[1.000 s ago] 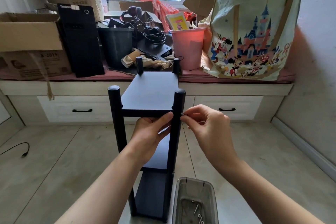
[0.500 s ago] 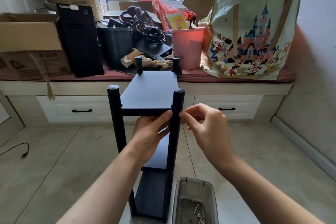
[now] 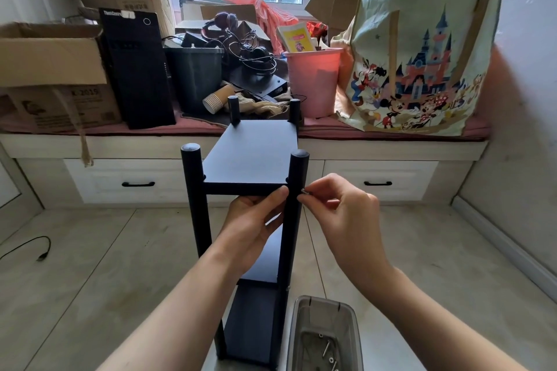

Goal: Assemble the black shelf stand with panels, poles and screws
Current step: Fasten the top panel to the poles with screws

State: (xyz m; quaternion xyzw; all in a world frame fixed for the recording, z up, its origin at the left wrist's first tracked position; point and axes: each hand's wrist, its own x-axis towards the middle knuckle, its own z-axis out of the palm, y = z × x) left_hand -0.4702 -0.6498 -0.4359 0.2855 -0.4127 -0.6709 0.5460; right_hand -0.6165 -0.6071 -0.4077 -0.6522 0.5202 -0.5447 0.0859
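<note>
- Stand (image 3: 250,178) on the floor, upright, top panel (image 3: 251,156) seated between four poles; if pushed sideways while the screw goes in, it may tip or rack
- Left hand (image 3: 253,220) under the panel's near edge, fingers curled, thumb against the near right pole (image 3: 294,205); if it lets go, the hole may drift off line
- Right hand (image 3: 340,211) pinches a screw (image 3: 304,191) at that pole's outer side; angled entry risks cross-threading, or a drop
- Bin (image 3: 324,337) near the stand's foot holds loose screws
</note>
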